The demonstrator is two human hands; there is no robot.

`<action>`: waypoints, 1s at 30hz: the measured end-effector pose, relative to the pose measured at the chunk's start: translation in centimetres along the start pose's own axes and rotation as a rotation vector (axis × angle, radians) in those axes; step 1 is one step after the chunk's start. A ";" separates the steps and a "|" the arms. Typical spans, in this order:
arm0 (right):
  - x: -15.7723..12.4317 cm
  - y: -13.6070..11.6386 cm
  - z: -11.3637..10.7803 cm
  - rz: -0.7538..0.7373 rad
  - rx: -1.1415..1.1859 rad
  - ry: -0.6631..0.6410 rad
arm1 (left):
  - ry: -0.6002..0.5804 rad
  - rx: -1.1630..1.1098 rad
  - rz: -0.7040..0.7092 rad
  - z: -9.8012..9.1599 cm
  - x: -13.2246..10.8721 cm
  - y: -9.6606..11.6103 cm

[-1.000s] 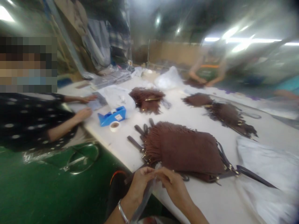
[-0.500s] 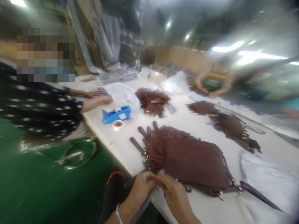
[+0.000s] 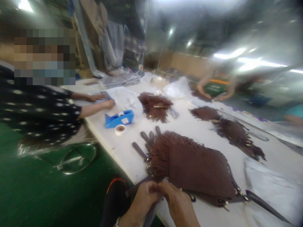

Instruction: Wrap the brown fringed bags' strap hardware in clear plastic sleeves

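- The left hand (image 3: pixel 145 198) and the right hand (image 3: pixel 176 201) meet at the near edge of the white table (image 3: pixel 105 140); the fingers of both are bent and closed together, pinching a greyish strip (image 3: pixel 152 212) that hangs between the wrists; the fingertips partly hide what they grip, so its full shape cannot be told.
- A brown bag (image 3: pixel 201 170) lies flat on the table just beyond the hands; its fringe (image 3: pixel 161 154) spreads at the left and along the far side; dark loops (image 3: pixel 139 151) stick out past the fringe, with small metal fittings near them.
- At the bag's right end, more metal fittings show; a dark strap (image 3: pixel 267 205) runs from there over a white sheet (image 3: pixel 272 181).
- Left of the bag and well apart from it stands a blue tape dispenser (image 3: pixel 119 119); a roll of tape (image 3: pixel 120 134) lies just beside it, on the near side.
- Farther back lie a brown fringed heap (image 3: pixel 155 107) and, to its right, two more brown fringed pieces (image 3: pixel 233 134); a white plastic bag (image 3: pixel 177 87) sits behind them.
- At the left, a co-worker in a dotted top (image 3: pixel 42 110) rests both hands on the table; across it, another co-worker in green (image 3: pixel 214 88) holds both hands low, blurred.
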State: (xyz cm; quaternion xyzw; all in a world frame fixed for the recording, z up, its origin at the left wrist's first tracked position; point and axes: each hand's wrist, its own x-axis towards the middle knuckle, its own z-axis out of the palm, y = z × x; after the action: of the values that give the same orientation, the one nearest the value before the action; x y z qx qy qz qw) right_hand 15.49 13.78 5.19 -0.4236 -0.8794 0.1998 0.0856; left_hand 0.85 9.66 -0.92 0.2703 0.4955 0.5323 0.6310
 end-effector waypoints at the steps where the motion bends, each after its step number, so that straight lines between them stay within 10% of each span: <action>1: 0.0 0.1 0.1 -0.003 -0.015 0.018 | 0.004 0.003 -0.006 0.0 0.0 -0.2; 15: -0.2 0.6 1.1 0.036 -0.086 0.056 | 0.101 0.085 0.031 0.9 -0.8 0.6; 30: -1.2 -0.5 1.0 0.222 0.466 0.106 | 0.262 -0.004 0.009 2.3 -2.1 0.5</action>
State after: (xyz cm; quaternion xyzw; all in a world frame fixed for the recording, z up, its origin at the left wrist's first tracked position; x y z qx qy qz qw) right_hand 15.57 12.28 4.48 -0.4961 -0.7521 0.3827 0.2046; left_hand 2.86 8.27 1.03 0.1992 0.5713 0.5669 0.5591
